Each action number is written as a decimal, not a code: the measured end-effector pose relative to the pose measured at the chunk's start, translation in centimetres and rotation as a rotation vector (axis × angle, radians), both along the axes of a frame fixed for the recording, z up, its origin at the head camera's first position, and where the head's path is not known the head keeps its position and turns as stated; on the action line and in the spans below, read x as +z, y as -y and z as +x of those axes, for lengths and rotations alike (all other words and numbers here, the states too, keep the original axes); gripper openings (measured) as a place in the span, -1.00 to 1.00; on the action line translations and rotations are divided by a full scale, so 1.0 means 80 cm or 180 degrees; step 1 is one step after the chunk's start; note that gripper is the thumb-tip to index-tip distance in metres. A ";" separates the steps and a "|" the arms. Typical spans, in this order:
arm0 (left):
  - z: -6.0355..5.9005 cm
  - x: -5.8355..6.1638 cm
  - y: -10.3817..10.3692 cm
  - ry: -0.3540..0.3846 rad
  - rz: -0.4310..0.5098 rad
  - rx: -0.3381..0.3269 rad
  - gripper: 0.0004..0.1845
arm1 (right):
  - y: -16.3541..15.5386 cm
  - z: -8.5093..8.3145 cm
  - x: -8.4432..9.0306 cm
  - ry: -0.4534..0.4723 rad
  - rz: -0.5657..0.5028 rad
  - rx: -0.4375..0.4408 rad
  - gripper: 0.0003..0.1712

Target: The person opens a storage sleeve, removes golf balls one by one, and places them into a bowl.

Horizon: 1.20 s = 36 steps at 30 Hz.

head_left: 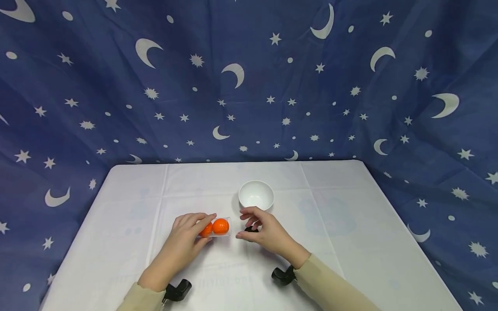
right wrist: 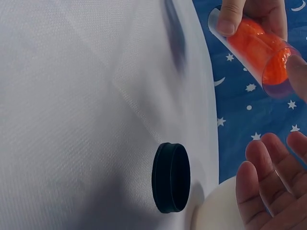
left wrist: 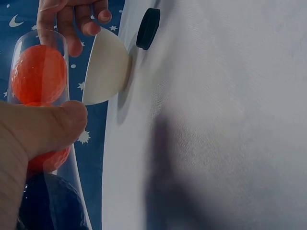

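My left hand grips a clear plastic tube that holds orange balls. A dark round shape shows at the tube's near end in the left wrist view. My right hand is off the tube's far end, its fingers loosely bent around nothing. Below it, a black round lid stands out against the white cloth. In the right wrist view, the right thumb overlaps the tube's rim. Just beyond the right fingers is a white bowl.
A white cloth covers the table, with rounded far corners. Behind it hangs a dark blue curtain with moons and stars. Black camera mounts sit at both wrists.
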<state>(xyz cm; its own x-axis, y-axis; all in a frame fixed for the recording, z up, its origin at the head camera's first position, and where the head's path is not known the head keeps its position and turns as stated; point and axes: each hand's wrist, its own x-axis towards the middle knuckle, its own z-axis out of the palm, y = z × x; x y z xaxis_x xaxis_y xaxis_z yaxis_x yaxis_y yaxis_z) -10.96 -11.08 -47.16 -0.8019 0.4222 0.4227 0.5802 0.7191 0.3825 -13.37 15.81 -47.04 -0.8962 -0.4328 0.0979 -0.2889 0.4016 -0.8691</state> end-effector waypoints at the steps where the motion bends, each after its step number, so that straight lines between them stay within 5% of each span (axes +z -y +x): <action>1: 0.000 0.000 0.000 -0.0001 -0.0002 0.0004 -0.31 | 0.001 0.000 0.000 0.0007 -0.0002 0.0018 -0.32; 36: -0.002 0.008 -0.010 -0.0330 -0.0154 -0.0157 -0.33 | 0.014 0.004 -0.003 -0.0090 0.0018 0.0164 -0.42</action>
<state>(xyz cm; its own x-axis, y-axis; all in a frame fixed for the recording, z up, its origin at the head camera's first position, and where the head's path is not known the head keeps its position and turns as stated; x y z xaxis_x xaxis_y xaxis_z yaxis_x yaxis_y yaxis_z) -11.13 -10.29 -46.55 -0.7326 0.4819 0.4806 0.6500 0.7048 0.2842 -13.07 14.66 -47.28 -0.8696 -0.4789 0.1204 -0.3338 0.3905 -0.8580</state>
